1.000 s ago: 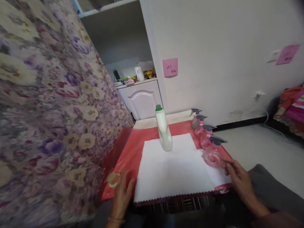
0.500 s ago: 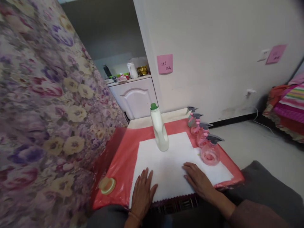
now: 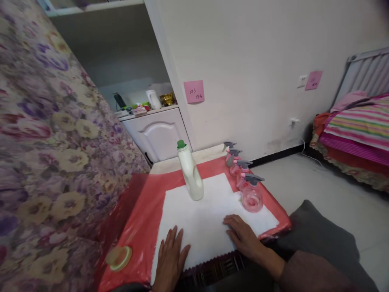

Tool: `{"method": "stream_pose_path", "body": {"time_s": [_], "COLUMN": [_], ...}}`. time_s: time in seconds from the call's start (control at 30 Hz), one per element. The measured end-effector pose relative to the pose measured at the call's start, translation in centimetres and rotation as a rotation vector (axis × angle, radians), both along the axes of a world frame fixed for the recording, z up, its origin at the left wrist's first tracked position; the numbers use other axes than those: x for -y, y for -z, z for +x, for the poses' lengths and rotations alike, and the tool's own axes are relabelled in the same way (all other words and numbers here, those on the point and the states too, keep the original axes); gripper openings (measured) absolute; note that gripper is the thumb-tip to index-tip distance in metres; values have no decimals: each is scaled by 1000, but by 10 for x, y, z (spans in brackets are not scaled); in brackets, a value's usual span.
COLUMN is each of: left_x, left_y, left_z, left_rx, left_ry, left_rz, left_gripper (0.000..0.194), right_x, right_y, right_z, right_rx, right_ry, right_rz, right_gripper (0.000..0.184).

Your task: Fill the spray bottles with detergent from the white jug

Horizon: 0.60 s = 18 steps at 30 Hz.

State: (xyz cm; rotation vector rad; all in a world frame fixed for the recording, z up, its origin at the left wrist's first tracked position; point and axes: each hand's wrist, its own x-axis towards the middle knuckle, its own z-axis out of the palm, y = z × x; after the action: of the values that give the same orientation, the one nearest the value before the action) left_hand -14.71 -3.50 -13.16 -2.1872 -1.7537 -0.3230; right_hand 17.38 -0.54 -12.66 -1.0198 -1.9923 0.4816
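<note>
- Round, pale yellow-green plastic lid (image 3: 121,258): by the near left corner of the red-covered table (image 3: 142,215), outward of the left hand.
- Left hand (image 3: 170,257): palm down on the white cloth (image 3: 209,231) near its near left corner, fingers loosely spread, thumb apart, holding nothing.
- Pale green plastic bottle with green cap (image 3: 191,174): stands with its long axis upright on the cloth's far half, beyond both sets of fingertips and between them; neither hand looks clearly nearer.
- Right hand (image 3: 247,241): at the cloth's near right, fingers nearly together, empty.
- Clear pink round spray bottle (image 3: 252,198): frontmost of a row along the table's right edge, beyond the right hand.
</note>
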Motion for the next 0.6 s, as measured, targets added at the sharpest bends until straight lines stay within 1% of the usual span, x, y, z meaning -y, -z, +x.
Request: {"method": "stream_pose_path", "body": {"time_s": [0.1, 0.2, 0.33, 0.5, 0.6], "left_x": [8, 14, 19, 26, 30], "left_y": [-4, -4, -1, 0, 1], "left_z": [19, 38, 53, 70, 78], "left_rx": [-38, -105, -149, -164, -148], "left_ry": [106, 192, 195, 271, 250], "left_rz": [4, -2, 11, -57, -40], "left_gripper": [53, 61, 67, 81, 86], "right_x": [5, 7, 8, 12, 14], "right_y": [6, 9, 7, 7, 11], "right_z": [1, 0, -1, -5, -8], "right_rx": [-13, -7, -28, -46, -39], "right_ry": [16, 14, 10, -2, -44], "right_rz": [31, 53, 58, 122, 156], "right_gripper": [35, 33, 33, 40, 40]}}
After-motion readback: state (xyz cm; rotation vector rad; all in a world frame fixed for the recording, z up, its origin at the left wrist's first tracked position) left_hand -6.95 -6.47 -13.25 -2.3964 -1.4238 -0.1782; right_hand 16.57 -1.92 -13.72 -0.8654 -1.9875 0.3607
